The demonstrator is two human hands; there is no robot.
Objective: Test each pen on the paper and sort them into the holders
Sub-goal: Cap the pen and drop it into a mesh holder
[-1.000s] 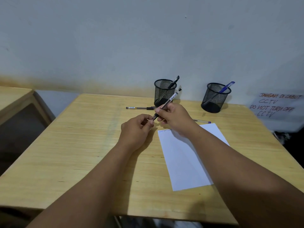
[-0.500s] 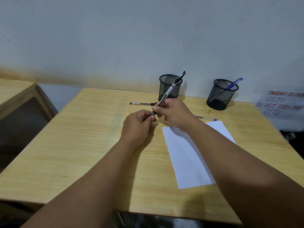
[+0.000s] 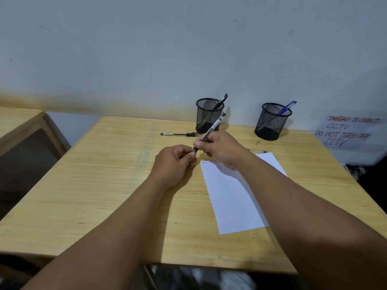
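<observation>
My right hand grips a clear black pen that slants up toward the back right. My left hand pinches the pen's lower tip end at the cap. Both hands hover just left of the top of the white paper, which carries a small scribble at its top edge. At the back stand two black mesh holders: the left holder has a black pen in it, the right holder has a blue pen. A black pen lies on the table in front of the left holder.
Another pen with a purple end lies behind my right wrist, partly hidden. The wooden table stands against a white wall. A handwritten CCTV notice hangs at the right, and a second table stands at the left.
The camera view shifted slightly. Both hands stay together at the pen's tip end, and the pen's tilt has changed little.
</observation>
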